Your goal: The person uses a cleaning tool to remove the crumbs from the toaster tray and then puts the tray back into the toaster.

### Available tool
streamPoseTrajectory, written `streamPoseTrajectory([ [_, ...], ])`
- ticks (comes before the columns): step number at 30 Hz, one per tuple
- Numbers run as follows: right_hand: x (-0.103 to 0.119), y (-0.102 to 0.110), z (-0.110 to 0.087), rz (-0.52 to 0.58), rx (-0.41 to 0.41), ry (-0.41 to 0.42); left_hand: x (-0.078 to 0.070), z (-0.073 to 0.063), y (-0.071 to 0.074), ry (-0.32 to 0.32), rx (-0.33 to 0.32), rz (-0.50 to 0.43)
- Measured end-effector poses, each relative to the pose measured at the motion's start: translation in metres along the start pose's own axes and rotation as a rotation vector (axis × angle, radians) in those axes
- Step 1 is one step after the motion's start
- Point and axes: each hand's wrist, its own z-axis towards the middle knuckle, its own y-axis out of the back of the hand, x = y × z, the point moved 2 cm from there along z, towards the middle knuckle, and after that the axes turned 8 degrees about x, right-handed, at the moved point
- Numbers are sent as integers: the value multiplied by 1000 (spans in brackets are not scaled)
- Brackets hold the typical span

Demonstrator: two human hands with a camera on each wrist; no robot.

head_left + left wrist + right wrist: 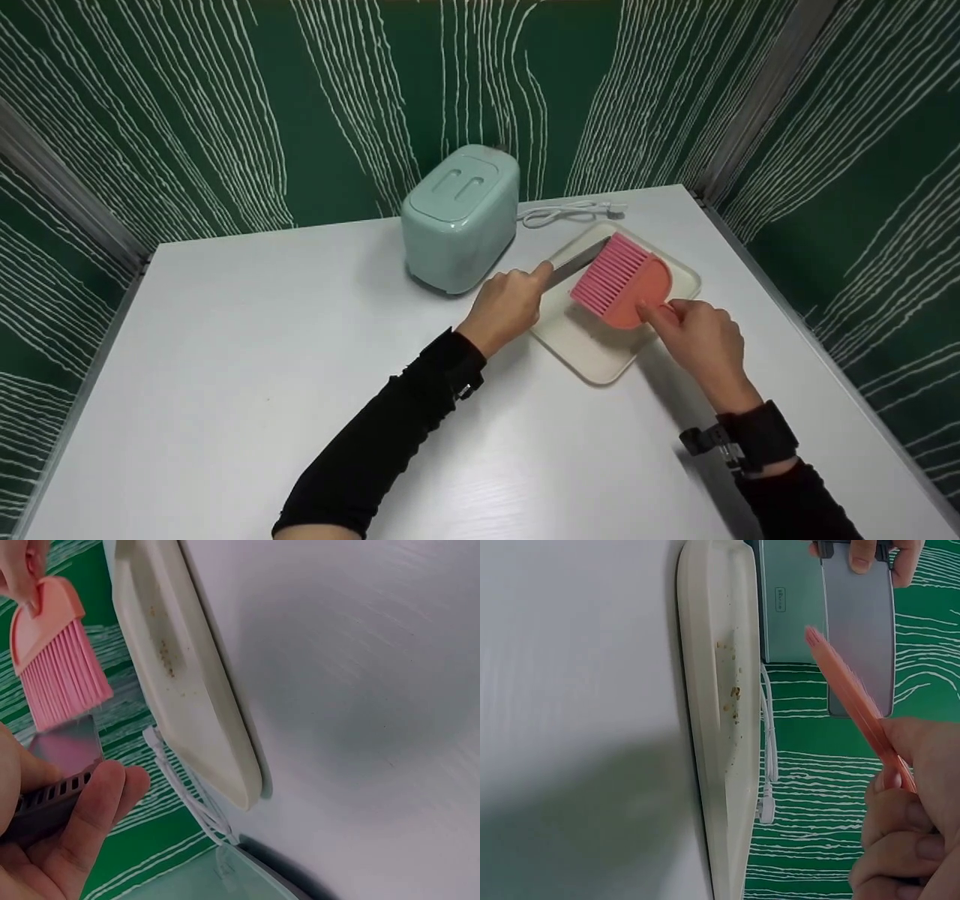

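Note:
My left hand [506, 307] grips the dark slotted end of a flat metal crumb tray [860, 630], holding it above a cream tray [589, 365]. A coral-and-pink brush [641, 291] is pinched by its handle between the thumb and fingers of my right hand [705, 341]. Its pink bristles [66, 679] are at the crumb tray's surface in the head view; whether they touch it I cannot tell. Brown crumbs [735, 694] lie scattered on the cream tray below both hands.
A mint-green toaster [457, 225] stands left of the cream tray, its top lid on. Behind the tray lies its white cord [566, 213] with a plug. Green walls with white lines border the white table [300, 337].

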Motion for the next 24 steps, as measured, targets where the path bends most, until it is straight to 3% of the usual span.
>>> streamPoseTrajectory([
  [10, -4, -2, 0, 10, 38, -11, -2, -1, 2, -9, 10, -27],
  [24, -4, -4, 0, 22, 120, -57, -2, -1, 4, -47, -29, 18],
])
